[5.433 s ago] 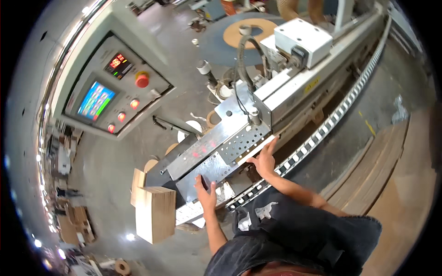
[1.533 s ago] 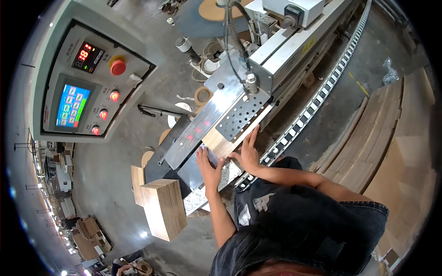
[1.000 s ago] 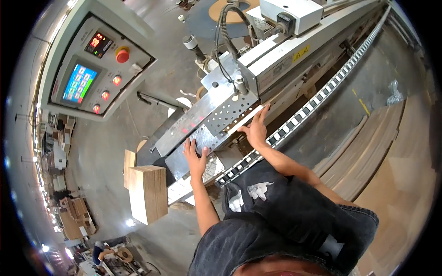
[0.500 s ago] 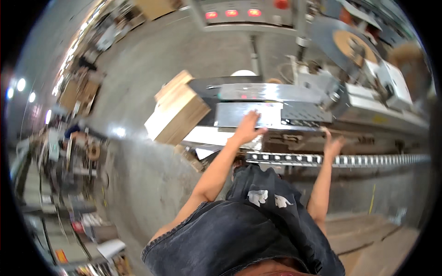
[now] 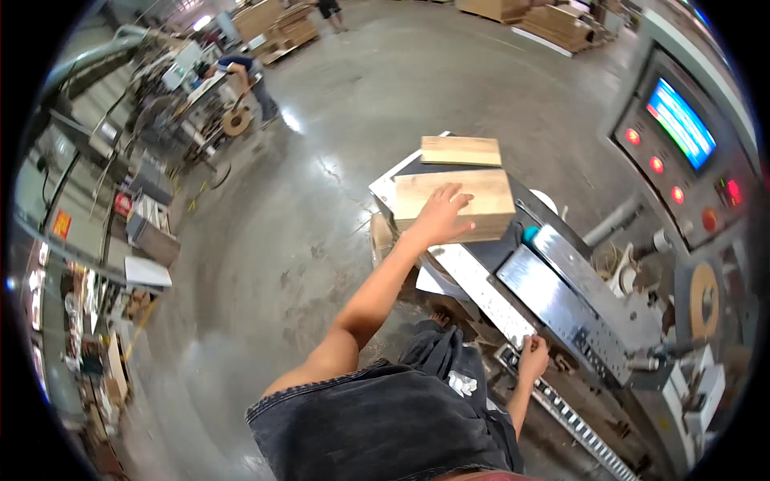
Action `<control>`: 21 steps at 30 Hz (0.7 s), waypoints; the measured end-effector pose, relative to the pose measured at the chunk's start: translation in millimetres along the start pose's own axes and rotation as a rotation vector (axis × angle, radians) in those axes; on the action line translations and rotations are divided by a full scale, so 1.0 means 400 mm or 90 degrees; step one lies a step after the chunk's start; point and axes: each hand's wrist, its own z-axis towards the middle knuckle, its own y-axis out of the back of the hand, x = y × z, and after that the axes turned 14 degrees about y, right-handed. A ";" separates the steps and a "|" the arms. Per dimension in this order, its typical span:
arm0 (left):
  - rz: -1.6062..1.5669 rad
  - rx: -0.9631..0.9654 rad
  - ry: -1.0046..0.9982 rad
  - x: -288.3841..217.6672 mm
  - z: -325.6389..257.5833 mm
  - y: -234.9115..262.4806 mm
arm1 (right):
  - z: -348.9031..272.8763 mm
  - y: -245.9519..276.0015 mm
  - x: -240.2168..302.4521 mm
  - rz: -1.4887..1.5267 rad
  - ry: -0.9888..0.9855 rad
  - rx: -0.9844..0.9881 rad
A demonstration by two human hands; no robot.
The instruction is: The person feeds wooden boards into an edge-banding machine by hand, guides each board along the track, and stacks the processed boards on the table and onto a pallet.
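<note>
My left hand (image 5: 439, 218) lies spread, palm down, on the top wooden panel (image 5: 454, 203) of a stack at the near end of the machine's counter (image 5: 513, 264). A second panel (image 5: 460, 150) sits just beyond it. My right hand (image 5: 532, 356) grips the counter's front edge near the perforated metal plate (image 5: 579, 321). The control panel (image 5: 682, 152) glows further right.

A long grey metal machine bed (image 5: 513, 264) carries the things, running from the upper middle toward the lower right above a polished grey concrete floor (image 5: 321, 160). A stack of pale rectangular wooden boards (image 5: 481, 196) lies on its far end, with a second, smaller pale wooden board (image 5: 459, 150) just beyond it.
</note>
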 end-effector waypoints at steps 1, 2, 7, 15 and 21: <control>0.064 -0.017 0.037 0.041 0.012 0.019 | -0.005 -0.013 0.028 -0.044 0.010 0.037; 0.131 -0.033 0.073 0.078 0.024 0.038 | -0.009 -0.021 0.054 -0.084 0.020 0.072; 0.160 0.101 0.174 0.237 0.060 0.088 | 0.002 -0.023 0.090 -0.095 -0.031 0.068; 0.129 0.094 0.060 0.220 0.068 0.157 | 0.009 -0.017 0.124 -0.156 -0.101 0.057; 0.037 0.155 0.074 0.215 0.107 0.199 | 0.006 -0.038 0.085 -0.156 -0.084 0.004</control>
